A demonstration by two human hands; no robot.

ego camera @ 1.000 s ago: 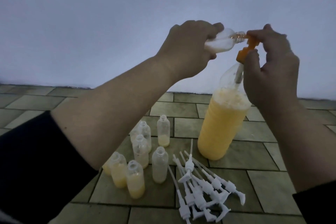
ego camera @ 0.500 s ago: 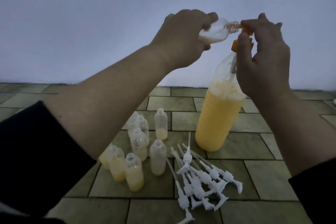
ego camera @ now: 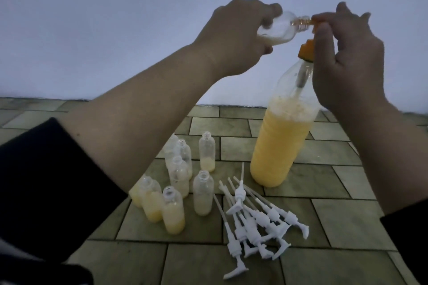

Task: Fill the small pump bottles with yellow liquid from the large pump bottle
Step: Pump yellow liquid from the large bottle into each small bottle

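In the head view, a small pump bottle (ego camera: 275, 30) is held on its side in the left hand (ego camera: 238, 37), the fingers wrapped around its body, with its open threaded neck turned toward the right. A little pale liquid is seen lying along its lower side. The neck is met by the orange pump head (ego camera: 308, 50) of the large pump bottle (ego camera: 281, 146), whose spout is covered by the right hand (ego camera: 345, 58); the fingers of that hand are closed over the top of the pump. The large pump bottle is stood upright on the tiled floor (ego camera: 347, 215), filled with yellow liquid to well above its middle, with foam on top and the dip tube visible in the clear upper part.

Left of it, a group of uncapped small bottles (ego camera: 185, 183) is stood on the floor, partly hidden by the left forearm; different levels of yellow liquid are seen in them. In front of the large pump bottle, a pile of white pump tops (ego camera: 257, 220) with long tubes is laid on the tiles. A pale wall (ego camera: 115, 18) is seen behind, and dark sleeves cover both upper forearms.
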